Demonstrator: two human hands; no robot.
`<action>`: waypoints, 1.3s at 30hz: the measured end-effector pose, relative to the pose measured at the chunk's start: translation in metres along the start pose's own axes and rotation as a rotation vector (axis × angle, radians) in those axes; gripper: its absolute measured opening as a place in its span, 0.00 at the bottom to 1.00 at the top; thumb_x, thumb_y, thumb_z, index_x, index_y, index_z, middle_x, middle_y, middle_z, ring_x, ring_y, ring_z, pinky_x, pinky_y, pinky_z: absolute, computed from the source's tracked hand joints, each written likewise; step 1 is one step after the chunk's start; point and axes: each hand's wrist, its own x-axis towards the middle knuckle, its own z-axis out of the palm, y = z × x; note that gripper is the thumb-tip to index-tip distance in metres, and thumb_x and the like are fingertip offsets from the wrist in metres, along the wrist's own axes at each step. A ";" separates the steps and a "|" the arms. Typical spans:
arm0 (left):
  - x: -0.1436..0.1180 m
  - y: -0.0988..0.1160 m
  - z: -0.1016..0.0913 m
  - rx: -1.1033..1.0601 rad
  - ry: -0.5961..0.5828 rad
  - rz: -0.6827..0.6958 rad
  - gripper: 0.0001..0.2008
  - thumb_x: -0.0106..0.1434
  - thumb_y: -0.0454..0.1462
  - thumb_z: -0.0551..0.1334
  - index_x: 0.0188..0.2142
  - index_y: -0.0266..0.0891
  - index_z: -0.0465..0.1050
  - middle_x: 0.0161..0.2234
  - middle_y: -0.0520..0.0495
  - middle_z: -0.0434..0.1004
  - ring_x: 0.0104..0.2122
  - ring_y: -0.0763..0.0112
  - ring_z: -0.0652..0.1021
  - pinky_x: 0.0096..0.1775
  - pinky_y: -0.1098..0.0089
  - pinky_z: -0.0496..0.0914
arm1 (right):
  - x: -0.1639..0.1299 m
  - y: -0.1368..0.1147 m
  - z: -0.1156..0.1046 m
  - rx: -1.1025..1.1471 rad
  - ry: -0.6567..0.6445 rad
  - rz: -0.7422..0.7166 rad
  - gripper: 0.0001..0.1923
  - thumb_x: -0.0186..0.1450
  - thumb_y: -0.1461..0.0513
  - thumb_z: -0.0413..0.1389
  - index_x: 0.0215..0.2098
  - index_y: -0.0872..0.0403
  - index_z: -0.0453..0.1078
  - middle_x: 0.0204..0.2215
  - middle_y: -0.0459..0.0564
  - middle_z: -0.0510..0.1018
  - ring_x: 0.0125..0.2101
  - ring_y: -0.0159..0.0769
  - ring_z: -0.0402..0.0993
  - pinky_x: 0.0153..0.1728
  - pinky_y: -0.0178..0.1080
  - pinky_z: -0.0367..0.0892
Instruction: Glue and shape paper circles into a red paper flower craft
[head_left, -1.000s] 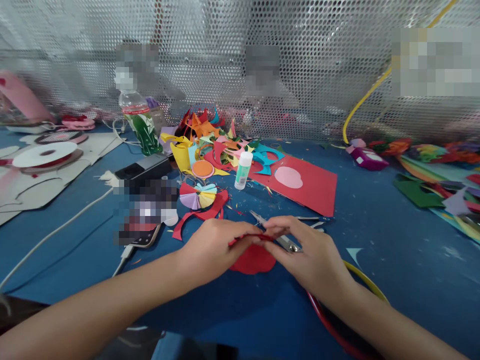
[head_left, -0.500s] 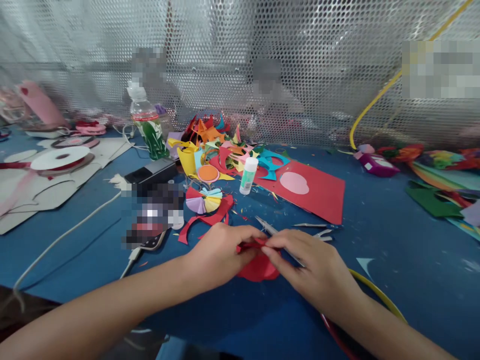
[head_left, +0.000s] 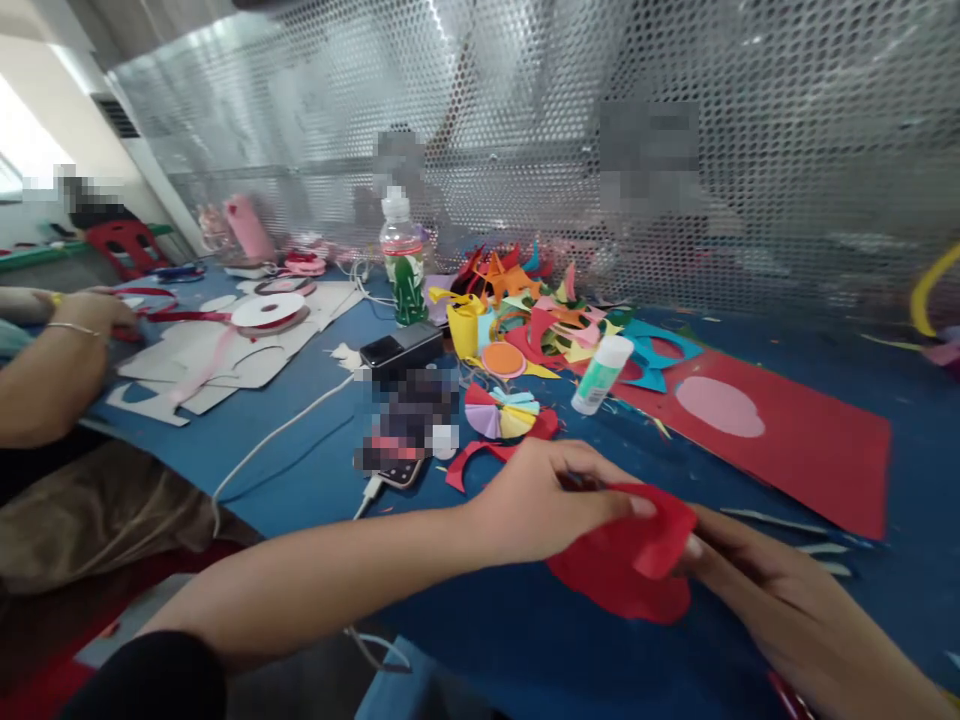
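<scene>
Left hand: the left hand (head_left: 544, 500) is closed on the near-left edge of a red cutout (head_left: 626, 560), thumb and fingers pinching it.
Right hand: the right hand (head_left: 757, 580) grips the cutout's right side, fingertips tucked under a folded flap.
Cutout: a rounded piece of red paper, partly folded over, held between both hands just above the table (head_left: 300, 470), near the front edge.
Surface: blue tabletop, scuffed and sprinkled with tiny paper slivers.
Red sheet: a large red sheet (head_left: 795, 440) lies flat right of centre, with a pale pink shape (head_left: 718, 407) on it.
Scraps: a heap of coloured scraps (head_left: 540, 310) sits behind the hands; a small folded fan (head_left: 499, 412) in purple, yellow and blue lies in front of it.
Glue: a white glue bottle (head_left: 600, 373) with a green label lies tilted beside the scraps.
Bottle: a plastic drink bottle (head_left: 401, 260) stands upright behind the heap.
Phone: a phone (head_left: 397, 465) lies left of the hands with a white cable (head_left: 277, 435) plugged in; a black box (head_left: 401, 350) is just behind it.
Ribbon: a white spool (head_left: 268, 310) with red ribbon rests on grey card pieces (head_left: 217, 355) at the left.
Other person: an arm with a bracelet (head_left: 52, 360) rests on the far left of the table.
Room: a perforated metal screen (head_left: 525, 130) stands along the table's back edge; a pale wall shows at upper left.
</scene>
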 end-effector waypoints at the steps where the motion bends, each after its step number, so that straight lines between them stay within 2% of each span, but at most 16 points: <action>1: 0.000 -0.001 0.000 -0.017 -0.017 -0.027 0.05 0.53 0.35 0.65 0.28 0.34 0.77 0.29 0.48 0.75 0.30 0.73 0.74 0.33 0.73 0.69 | 0.001 0.001 -0.002 0.043 -0.067 -0.006 0.17 0.60 0.48 0.49 0.30 0.47 0.74 0.23 0.47 0.80 0.23 0.40 0.78 0.21 0.35 0.74; 3: -0.001 -0.004 0.000 -0.029 -0.054 -0.063 0.06 0.53 0.35 0.65 0.31 0.34 0.78 0.30 0.48 0.75 0.31 0.72 0.75 0.34 0.73 0.69 | 0.003 0.002 -0.006 0.058 -0.142 0.033 0.16 0.59 0.49 0.51 0.27 0.47 0.75 0.21 0.48 0.80 0.22 0.42 0.78 0.21 0.35 0.74; 5: -0.002 -0.006 -0.001 -0.039 -0.093 -0.084 0.08 0.54 0.35 0.65 0.34 0.34 0.77 0.31 0.48 0.76 0.31 0.72 0.75 0.35 0.73 0.69 | 0.005 0.005 -0.009 0.066 -0.151 0.066 0.14 0.57 0.49 0.54 0.24 0.46 0.76 0.21 0.50 0.80 0.22 0.43 0.78 0.20 0.33 0.74; 11: -0.003 -0.011 -0.004 -0.036 -0.185 -0.079 0.12 0.55 0.38 0.64 0.38 0.34 0.76 0.29 0.50 0.75 0.29 0.75 0.74 0.33 0.76 0.68 | 0.006 0.012 -0.009 0.153 -0.258 0.138 0.10 0.56 0.52 0.57 0.30 0.45 0.77 0.28 0.48 0.82 0.28 0.44 0.79 0.28 0.34 0.76; 15: -0.002 -0.009 -0.004 0.017 -0.179 -0.029 0.10 0.57 0.38 0.61 0.37 0.34 0.75 0.28 0.49 0.75 0.27 0.77 0.72 0.31 0.77 0.67 | 0.004 0.009 -0.010 0.065 -0.192 0.104 0.08 0.55 0.53 0.57 0.30 0.45 0.77 0.27 0.45 0.82 0.28 0.43 0.79 0.26 0.33 0.75; 19: -0.003 -0.004 -0.004 0.138 -0.162 0.014 0.12 0.58 0.42 0.61 0.36 0.35 0.75 0.29 0.49 0.75 0.28 0.76 0.73 0.29 0.77 0.66 | 0.002 0.001 -0.010 -0.082 -0.122 0.031 0.11 0.55 0.53 0.57 0.31 0.48 0.77 0.26 0.45 0.82 0.26 0.43 0.79 0.23 0.34 0.73; 21: -0.003 -0.002 -0.005 0.237 -0.163 0.090 0.13 0.54 0.42 0.64 0.37 0.36 0.75 0.32 0.48 0.76 0.30 0.74 0.74 0.32 0.76 0.68 | 0.001 -0.003 -0.007 -0.138 -0.056 0.016 0.11 0.57 0.53 0.55 0.30 0.48 0.77 0.24 0.44 0.81 0.25 0.41 0.78 0.22 0.33 0.72; 24: -0.001 -0.001 -0.007 0.332 -0.166 0.175 0.09 0.56 0.39 0.63 0.36 0.37 0.76 0.35 0.46 0.77 0.33 0.73 0.76 0.36 0.74 0.70 | 0.001 -0.007 -0.004 -0.138 0.028 -0.032 0.12 0.59 0.53 0.53 0.31 0.48 0.77 0.24 0.44 0.81 0.26 0.40 0.78 0.23 0.34 0.70; 28: 0.000 -0.002 -0.008 0.276 -0.152 0.111 0.11 0.57 0.38 0.63 0.39 0.35 0.74 0.33 0.45 0.79 0.33 0.72 0.78 0.38 0.71 0.72 | 0.001 -0.011 -0.004 -0.093 0.092 -0.031 0.10 0.58 0.54 0.55 0.30 0.47 0.77 0.28 0.44 0.82 0.29 0.41 0.78 0.25 0.35 0.71; 32: 0.001 -0.002 -0.008 0.216 -0.115 0.108 0.10 0.58 0.36 0.62 0.40 0.35 0.74 0.35 0.45 0.80 0.35 0.71 0.79 0.39 0.71 0.73 | 0.001 -0.017 -0.009 -0.068 0.090 -0.001 0.11 0.60 0.54 0.54 0.32 0.48 0.77 0.31 0.45 0.82 0.32 0.43 0.78 0.28 0.37 0.72; 35: 0.001 0.000 -0.007 0.227 -0.086 0.134 0.08 0.58 0.35 0.62 0.37 0.35 0.75 0.35 0.45 0.80 0.36 0.71 0.79 0.40 0.72 0.73 | 0.002 -0.021 -0.013 -0.084 0.075 0.011 0.11 0.61 0.55 0.53 0.35 0.47 0.77 0.31 0.44 0.82 0.33 0.42 0.78 0.30 0.38 0.72; 39: 0.002 0.003 -0.006 0.258 -0.081 0.102 0.08 0.57 0.35 0.62 0.36 0.36 0.76 0.35 0.46 0.80 0.36 0.70 0.79 0.39 0.71 0.73 | 0.003 -0.022 -0.016 -0.093 0.030 -0.005 0.12 0.62 0.57 0.52 0.39 0.47 0.76 0.31 0.44 0.82 0.33 0.40 0.78 0.31 0.37 0.72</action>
